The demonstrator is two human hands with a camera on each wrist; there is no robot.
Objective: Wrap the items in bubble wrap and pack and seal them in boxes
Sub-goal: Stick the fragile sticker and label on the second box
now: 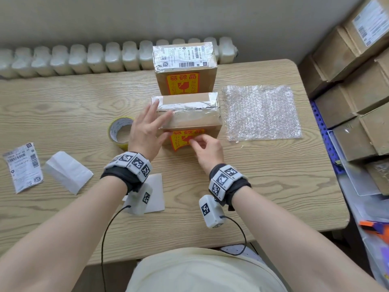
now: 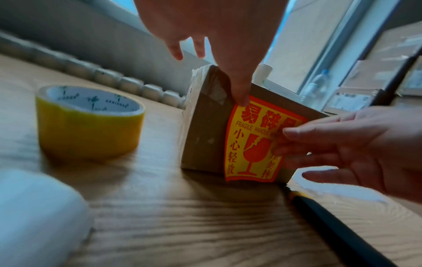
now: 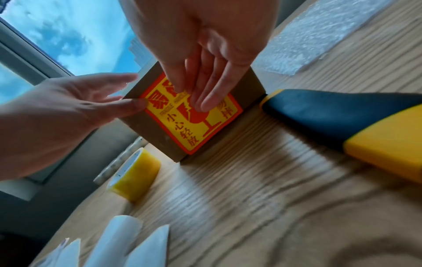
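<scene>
A taped brown box stands mid-table with a red-and-yellow fragile sticker on its near face. My left hand lies on the box's top left with straight fingers, and its thumb presses the sticker's upper corner. My right hand presses flat fingers on the sticker's middle. The sticker's lower edge curls off the cardboard. A second sealed box with a shipping label and the same sticker stands behind. A bubble wrap sheet lies flat to the right.
A yellow tape roll sits left of the box. A yellow-and-black utility knife lies by the box's right corner. A shipping label and white backing papers lie at the left. Stacked cartons fill the right side.
</scene>
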